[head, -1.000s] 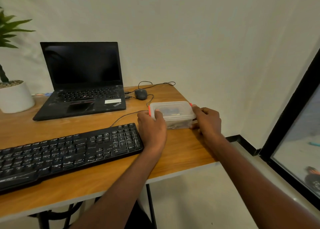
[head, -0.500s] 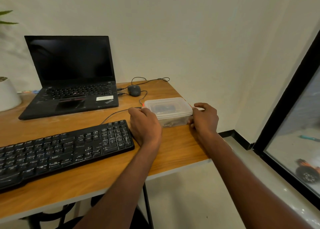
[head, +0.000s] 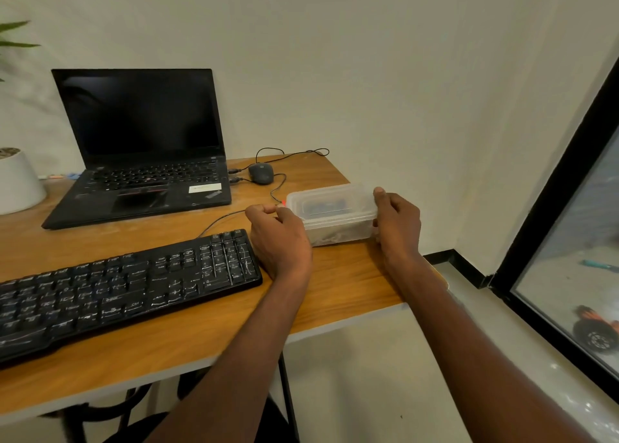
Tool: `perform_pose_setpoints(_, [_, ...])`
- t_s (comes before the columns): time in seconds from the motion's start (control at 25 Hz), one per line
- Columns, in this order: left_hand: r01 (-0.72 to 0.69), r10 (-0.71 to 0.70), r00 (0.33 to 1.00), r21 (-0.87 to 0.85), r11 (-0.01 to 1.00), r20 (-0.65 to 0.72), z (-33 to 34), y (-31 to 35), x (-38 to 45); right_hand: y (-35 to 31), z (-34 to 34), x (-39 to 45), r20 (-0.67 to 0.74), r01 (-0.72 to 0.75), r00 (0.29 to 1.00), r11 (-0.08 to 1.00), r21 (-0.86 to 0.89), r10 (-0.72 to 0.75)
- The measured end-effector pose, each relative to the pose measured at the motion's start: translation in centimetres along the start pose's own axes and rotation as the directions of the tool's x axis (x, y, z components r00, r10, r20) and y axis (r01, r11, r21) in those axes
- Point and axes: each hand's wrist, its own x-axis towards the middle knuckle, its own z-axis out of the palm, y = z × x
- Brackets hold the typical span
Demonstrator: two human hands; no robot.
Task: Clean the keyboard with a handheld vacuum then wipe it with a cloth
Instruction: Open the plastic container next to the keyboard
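tabletop: the wooden tabletop [head: 338,285] carries everything here.
keyboard: the long black full-size keyboard [head: 127,288] lies at the near left, untouched; pale marks show on its keys.
left hand: the left hand [head: 279,238] has its fingers curled at the left end of the box, pinching at a small orange clip there.
right hand: the right hand [head: 397,223] grips the box's right end, thumb on the lid.
box: the clear lidded plastic box [head: 331,209] sits just right of the keyboard; something dark lies inside, unclear what.
behind: an open black laptop [head: 140,147] and a dark corded mouse [head: 261,173].
progress: judged barely begun; no vacuum or cloth is in view, vacuuming and wiping both remain.
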Motion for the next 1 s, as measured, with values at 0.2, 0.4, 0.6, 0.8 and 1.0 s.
perform_pose_setpoints(0.2, [0.03,-0.029,0.999,-0.031,0.999,0.03,-0.3,0.1,-0.1,0.3,0.2,0.4,-0.071,-0.006,0.997,0.998,-0.055,0.002])
perform_pose_setpoints(0.4, [-0.038,0.031,0.997,0.097,0.995,0.069,-0.3,-0.2,-0.2,0.2,0.3,0.4,-0.051,-0.003,0.999,1.0,-0.026,0.002])
perform_pose_setpoints(0.6, [-0.05,0.043,0.996,0.096,0.994,0.075,-0.7,-0.2,-0.7,0.2,0.3,0.4,-0.008,-0.011,1.0,1.0,-0.021,0.011])
perform_pose_setpoints(0.8, [-0.082,0.079,0.995,0.059,0.995,0.059,-0.6,-0.5,-1.0,0.4,0.4,0.2,-0.036,0.046,0.998,0.994,-0.097,-0.05])
perform_pose_setpoints(1.0, [-0.217,0.215,0.976,0.084,0.973,0.032,-0.4,-0.4,-1.1,0.3,0.4,0.0,-0.039,0.126,0.99,0.983,-0.131,-0.132])
